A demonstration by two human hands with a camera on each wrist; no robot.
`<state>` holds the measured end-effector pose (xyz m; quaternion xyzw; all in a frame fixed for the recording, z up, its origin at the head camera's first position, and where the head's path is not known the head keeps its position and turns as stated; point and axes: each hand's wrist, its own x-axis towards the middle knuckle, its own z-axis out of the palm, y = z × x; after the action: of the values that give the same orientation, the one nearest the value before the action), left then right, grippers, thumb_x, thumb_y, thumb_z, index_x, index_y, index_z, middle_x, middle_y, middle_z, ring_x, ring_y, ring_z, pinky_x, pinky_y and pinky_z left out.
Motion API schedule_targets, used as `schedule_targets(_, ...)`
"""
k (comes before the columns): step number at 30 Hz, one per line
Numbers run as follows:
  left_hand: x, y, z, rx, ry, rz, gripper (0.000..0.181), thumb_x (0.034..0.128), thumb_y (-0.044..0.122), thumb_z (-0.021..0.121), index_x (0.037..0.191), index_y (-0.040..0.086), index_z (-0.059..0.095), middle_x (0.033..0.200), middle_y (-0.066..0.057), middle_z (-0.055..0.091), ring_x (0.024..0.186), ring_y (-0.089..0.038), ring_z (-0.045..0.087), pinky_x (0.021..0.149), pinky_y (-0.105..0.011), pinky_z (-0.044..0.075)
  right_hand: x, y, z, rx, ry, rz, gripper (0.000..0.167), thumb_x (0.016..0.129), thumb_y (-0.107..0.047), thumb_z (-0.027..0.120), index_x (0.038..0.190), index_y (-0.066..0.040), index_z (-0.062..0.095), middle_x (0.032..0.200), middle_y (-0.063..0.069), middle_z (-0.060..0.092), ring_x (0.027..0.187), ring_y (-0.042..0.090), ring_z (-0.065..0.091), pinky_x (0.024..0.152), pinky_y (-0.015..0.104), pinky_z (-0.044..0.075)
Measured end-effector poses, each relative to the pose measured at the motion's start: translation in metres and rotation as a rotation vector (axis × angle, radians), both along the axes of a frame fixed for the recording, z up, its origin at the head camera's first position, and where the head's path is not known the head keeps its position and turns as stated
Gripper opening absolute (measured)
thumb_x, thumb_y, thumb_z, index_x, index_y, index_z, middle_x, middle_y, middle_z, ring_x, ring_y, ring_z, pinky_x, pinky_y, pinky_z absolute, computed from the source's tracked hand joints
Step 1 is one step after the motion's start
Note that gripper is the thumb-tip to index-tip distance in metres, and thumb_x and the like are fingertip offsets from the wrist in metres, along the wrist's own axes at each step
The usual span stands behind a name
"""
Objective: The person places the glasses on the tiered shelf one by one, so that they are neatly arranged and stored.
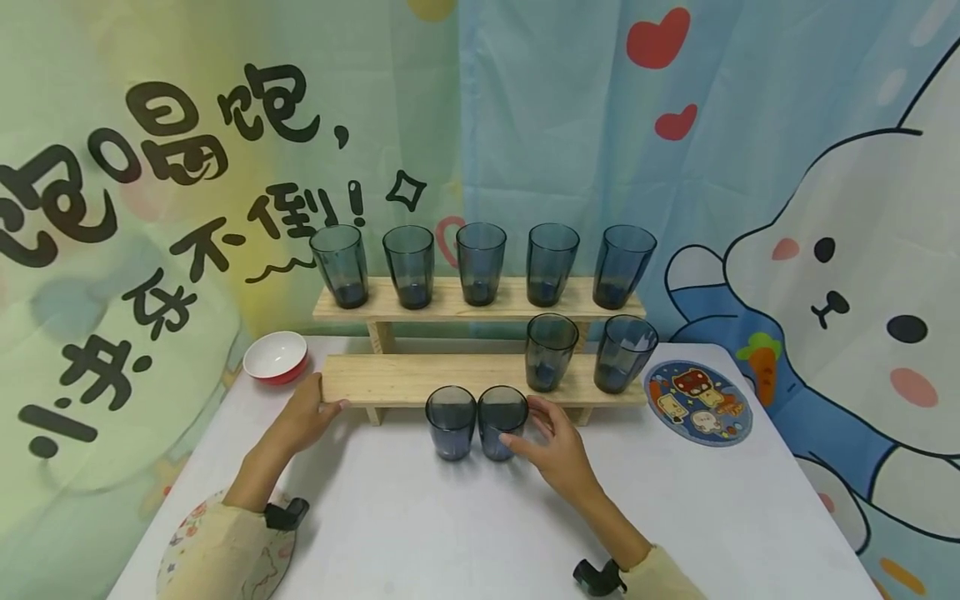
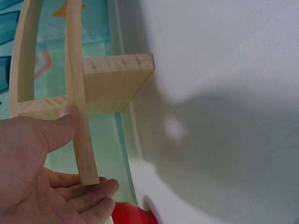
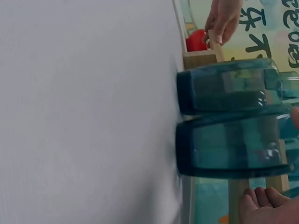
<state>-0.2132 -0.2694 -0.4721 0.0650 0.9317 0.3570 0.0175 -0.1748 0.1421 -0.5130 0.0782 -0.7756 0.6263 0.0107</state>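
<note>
Two blue-grey tinted glasses stand side by side on the white table, a left glass (image 1: 451, 423) and a right glass (image 1: 502, 423). My right hand (image 1: 551, 446) is at the right glass, its thumb in front of the side. In the right wrist view its fingers (image 3: 264, 198) show a small gap from that glass (image 3: 229, 144). My left hand (image 1: 306, 414) holds the left end of the lower board of a two-tier wooden shelf (image 1: 420, 379). In the left wrist view the thumb (image 2: 65, 123) lies on the board (image 2: 84, 149), with fingers around its end.
Several matching glasses (image 1: 480, 265) line the upper board. Two more, one of them this glass (image 1: 550, 354), stand at the lower board's right. A red-and-white bowl (image 1: 276, 357) sits left of the shelf, a round patterned mat (image 1: 699, 402) right. Another mat (image 1: 270, 554) lies under my left forearm.
</note>
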Motion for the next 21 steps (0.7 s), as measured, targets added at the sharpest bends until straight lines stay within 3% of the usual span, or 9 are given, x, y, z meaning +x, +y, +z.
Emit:
schedule_targets(10,-0.003,0.001,-0.002,-0.01,-0.001,0.001,0.062,0.1024,0.01,0.067,0.14,-0.026,0.033,0.132,-0.041,0.05,0.127,-0.052,0.051,0.112,-0.067,0.039,-0.001,-0.016,-0.012,0.004,0.021,-0.002,0.085,0.084,-0.016,0.091,0.153,-0.002,0.043,0.154,0.018,0.045,0.149,0.037,0.043,0.124,0.046,0.033)
schedule_targets(21,-0.002,0.001,0.0,-0.012,-0.006,0.002,0.059,0.1023,0.009,0.066,0.138,-0.026,0.035,0.129,-0.04,0.052,0.126,-0.051,0.053,0.111,-0.066,0.04,0.0,-0.023,-0.013,0.02,0.022,-0.02,0.085,0.082,-0.016,0.093,0.152,-0.004,0.045,0.15,0.016,0.047,0.149,0.034,0.044,0.125,0.042,0.032)
